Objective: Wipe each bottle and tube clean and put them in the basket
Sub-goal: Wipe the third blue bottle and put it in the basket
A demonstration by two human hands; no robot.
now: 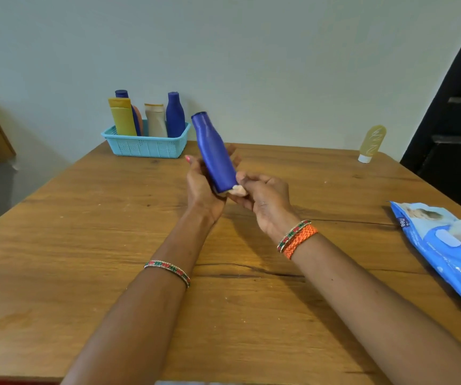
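Left hand gripped blue bottle mid-air over worktop — right hand pinched wipe at its base. Best: rotate bottle, wipe all round, then basket.

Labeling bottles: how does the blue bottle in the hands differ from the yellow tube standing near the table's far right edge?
The blue bottle is tilted, held off the table; the yellow tube stands alone on its white cap. The blue bottle is opaque; the tube looks translucent. Neither is in the basket yet.
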